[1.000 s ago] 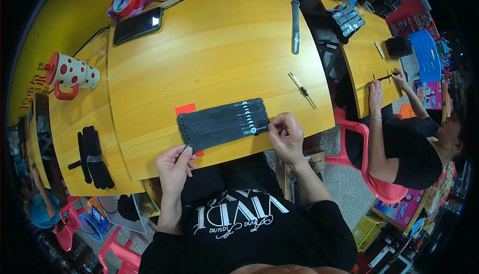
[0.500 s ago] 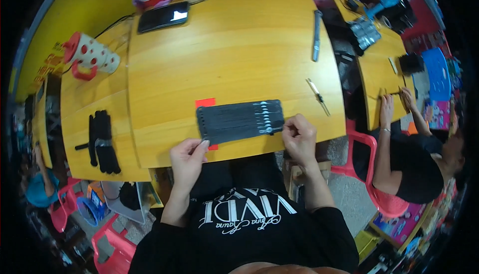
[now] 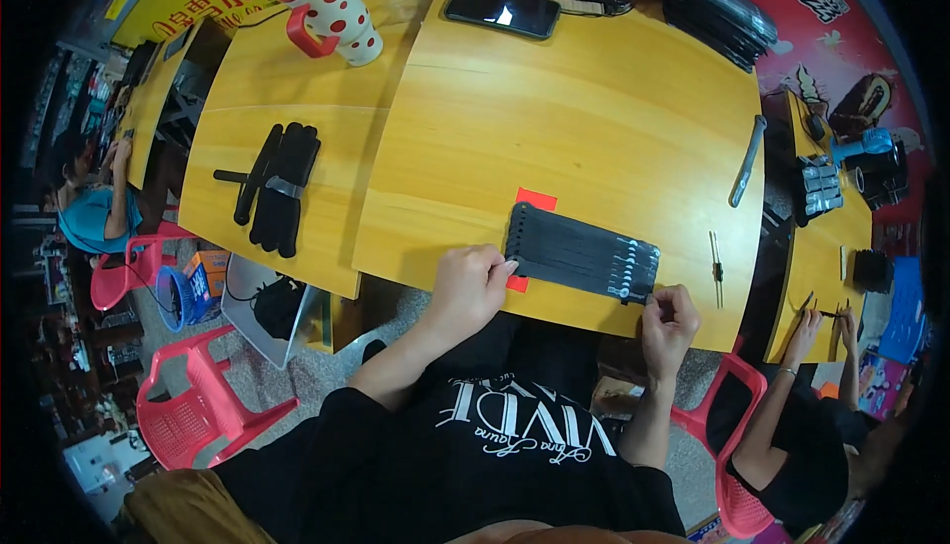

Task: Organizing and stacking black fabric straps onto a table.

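A flat black panel of narrow side-by-side strips (image 3: 574, 250) lies near the front edge of the yellow table. Small round tips line its left end, and pale shiny loops cross it near the right end. My left hand (image 3: 473, 285) is closed, thumb and finger pinching the panel's lower left corner. At the lower right corner, my right hand (image 3: 669, 328) has its fingers pinched together on the panel's edge; the fingertips are partly hidden. A red strip (image 3: 537, 198) shows from beneath the panel's left part.
Right of the panel lie a thin double-ended tool (image 3: 717, 270) and a grey pen-like tool (image 3: 748, 161). A phone (image 3: 503, 11), a dotted tumbler (image 3: 338, 14) and a black strip bundle (image 3: 282, 188) are farther off. Pink chairs (image 3: 208, 395) and other people sit on both sides.
My view has swung to the left, so the table and panel appear farther right. Both hands stay at the same corners of the panel, which remains on the table.
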